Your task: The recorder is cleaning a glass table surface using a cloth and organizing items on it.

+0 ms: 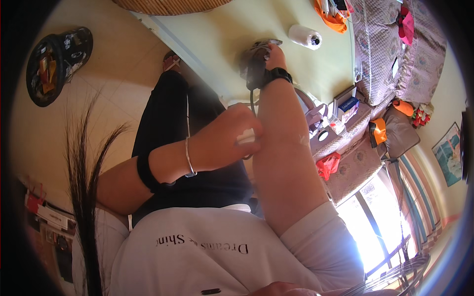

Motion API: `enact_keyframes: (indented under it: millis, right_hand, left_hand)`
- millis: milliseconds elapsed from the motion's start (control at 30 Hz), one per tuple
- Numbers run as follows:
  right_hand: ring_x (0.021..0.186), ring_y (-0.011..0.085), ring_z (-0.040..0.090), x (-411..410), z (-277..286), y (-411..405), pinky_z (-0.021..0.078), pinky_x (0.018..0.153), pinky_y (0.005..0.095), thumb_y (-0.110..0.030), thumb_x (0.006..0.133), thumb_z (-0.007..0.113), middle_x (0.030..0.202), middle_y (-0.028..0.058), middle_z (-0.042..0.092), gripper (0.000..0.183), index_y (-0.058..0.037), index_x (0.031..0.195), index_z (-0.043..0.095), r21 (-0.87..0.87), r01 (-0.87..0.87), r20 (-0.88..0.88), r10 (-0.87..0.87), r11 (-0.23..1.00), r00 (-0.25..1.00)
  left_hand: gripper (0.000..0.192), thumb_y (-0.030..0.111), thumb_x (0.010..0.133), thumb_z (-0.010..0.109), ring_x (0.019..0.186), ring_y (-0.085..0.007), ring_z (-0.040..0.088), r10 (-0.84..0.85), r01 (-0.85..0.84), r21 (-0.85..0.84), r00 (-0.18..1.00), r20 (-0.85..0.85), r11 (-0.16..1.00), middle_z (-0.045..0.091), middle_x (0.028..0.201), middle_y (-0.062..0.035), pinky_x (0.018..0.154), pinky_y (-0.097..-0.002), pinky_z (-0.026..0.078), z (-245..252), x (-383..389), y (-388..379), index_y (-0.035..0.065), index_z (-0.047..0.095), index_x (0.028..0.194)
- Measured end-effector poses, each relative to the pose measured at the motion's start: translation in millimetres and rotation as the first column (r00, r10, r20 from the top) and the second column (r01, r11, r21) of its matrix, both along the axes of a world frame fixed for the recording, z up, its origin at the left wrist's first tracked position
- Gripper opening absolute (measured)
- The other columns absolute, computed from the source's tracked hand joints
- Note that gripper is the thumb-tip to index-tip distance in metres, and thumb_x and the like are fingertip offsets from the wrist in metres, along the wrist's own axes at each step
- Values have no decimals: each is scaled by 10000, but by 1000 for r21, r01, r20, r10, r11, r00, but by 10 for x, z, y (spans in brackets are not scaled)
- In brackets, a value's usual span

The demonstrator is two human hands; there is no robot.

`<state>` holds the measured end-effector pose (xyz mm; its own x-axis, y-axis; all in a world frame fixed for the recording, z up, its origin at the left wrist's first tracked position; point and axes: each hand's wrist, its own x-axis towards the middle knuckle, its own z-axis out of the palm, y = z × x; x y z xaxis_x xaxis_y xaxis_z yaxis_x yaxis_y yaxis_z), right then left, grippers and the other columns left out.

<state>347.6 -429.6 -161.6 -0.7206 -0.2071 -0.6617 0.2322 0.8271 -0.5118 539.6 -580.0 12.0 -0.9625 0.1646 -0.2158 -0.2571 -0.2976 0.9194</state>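
My left hand (239, 131) is in front of my lap, its fingers closed around a small white object (246, 136) that shows between them. Further out, over the pale tabletop (222, 48), my right hand (276, 57) grips a dark, shiny object (255, 61); blur hides what kind it is. A thin dark cord (251, 101) hangs from that object towards my left hand, and a small loop shows below the fingers. Whether the left hand holds the cord, I cannot tell. A white plastic-wrapped roll (303, 37) lies on the table, just beyond my right hand.
A woven round item (174, 5) lies at the table's far edge. An orange bag (330, 18) with items is at the far right. On the floor at left stands an open black bin (46, 72). To the right is a quilted sofa (377, 55) with a red bag (328, 165).
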Motion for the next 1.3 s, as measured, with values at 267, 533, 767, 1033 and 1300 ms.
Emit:
enact_keyframes:
  millis: [267,533,767,1033,1300]
  right_hand:
    - [808,161,537,-42,-188,164,419,707,271,-70,614,608,869,107,569,347,5,936,504,209,-433,-194,471,877,860]
    - [887,236,516,-38,-18,-29,419,754,284,-91,462,671,919,105,549,562,-57,993,490,355,-452,-119,519,818,846]
    - [859,229,533,-162,-309,102,428,737,290,-89,446,688,880,106,564,513,-61,931,523,325,-464,-98,518,824,850]
    - [866,226,529,-82,-22,-142,423,739,270,-66,466,665,870,108,564,442,-74,888,534,431,-462,-101,550,775,829]
    - [878,227,526,-62,-38,-156,421,744,273,-73,467,664,878,98,563,444,-83,891,531,462,-503,-70,596,730,800]
  left_hand:
    - [60,111,729,536,682,-94,342,-96,93,147,995,13,985,354,793,-6,624,-199,325,-120,-80,-45,83,486,746]
    - [37,58,729,507,667,-96,358,-75,77,221,997,-19,972,353,762,-5,619,-200,330,-198,-139,-117,59,472,717]
    - [48,2,728,481,691,-90,383,-85,66,318,995,47,946,388,756,-14,620,-203,340,-126,-227,-191,44,460,737]
    - [37,-2,751,440,521,-74,380,-207,128,386,963,171,914,417,645,-2,495,-191,346,-63,-290,-264,34,450,750]
    - [44,84,801,408,462,-61,362,-289,138,500,927,238,855,517,753,-58,456,-179,323,-8,-269,-353,41,398,800]
